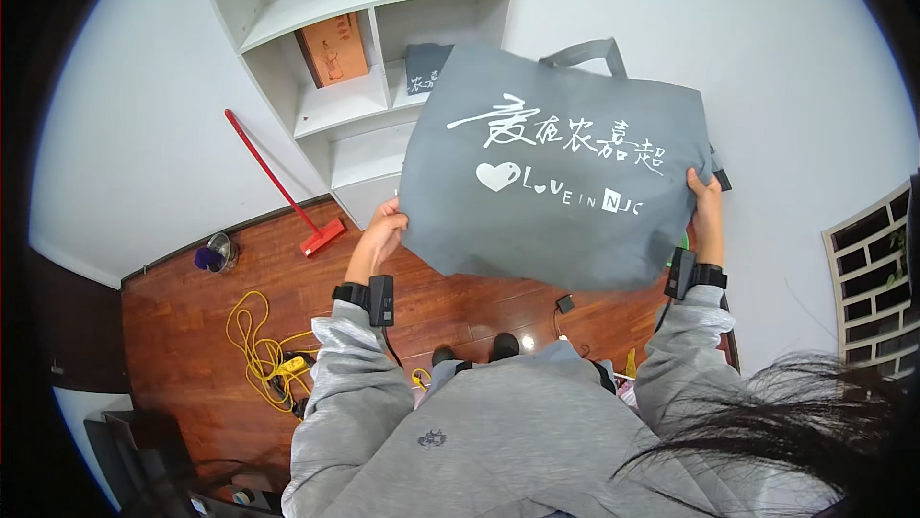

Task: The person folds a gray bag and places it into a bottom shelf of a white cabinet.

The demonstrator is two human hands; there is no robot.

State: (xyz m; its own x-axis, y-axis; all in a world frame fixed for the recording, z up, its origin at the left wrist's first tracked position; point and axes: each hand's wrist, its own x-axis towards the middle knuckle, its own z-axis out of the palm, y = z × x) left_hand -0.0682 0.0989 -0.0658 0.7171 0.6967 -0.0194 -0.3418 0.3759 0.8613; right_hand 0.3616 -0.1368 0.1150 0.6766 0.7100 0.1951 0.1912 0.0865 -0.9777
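A large grey fabric tote bag (467, 238) is spread out before me, its printed face with white writing and a heart turned toward me. My left hand (387, 227) pinches its left edge between thumb and fingers. On the opposite side my right hand (706, 203) grips the right edge, thumb in front and the other fingers hidden behind the fabric. One carrying handle (586, 52) stands up from the top edge. A dark strap end (720, 171) shows beyond the right edge. The bag covers part of the shelf behind it.
A white shelf unit (377, 123) holds an orange printed book or box (334, 51) and a folded dark grey bag (424, 66). A red-handled floor brush (269, 173) leans on the wall near a small bin (224, 253). Yellow extension cord (251, 335) lies coiled on the wood floor.
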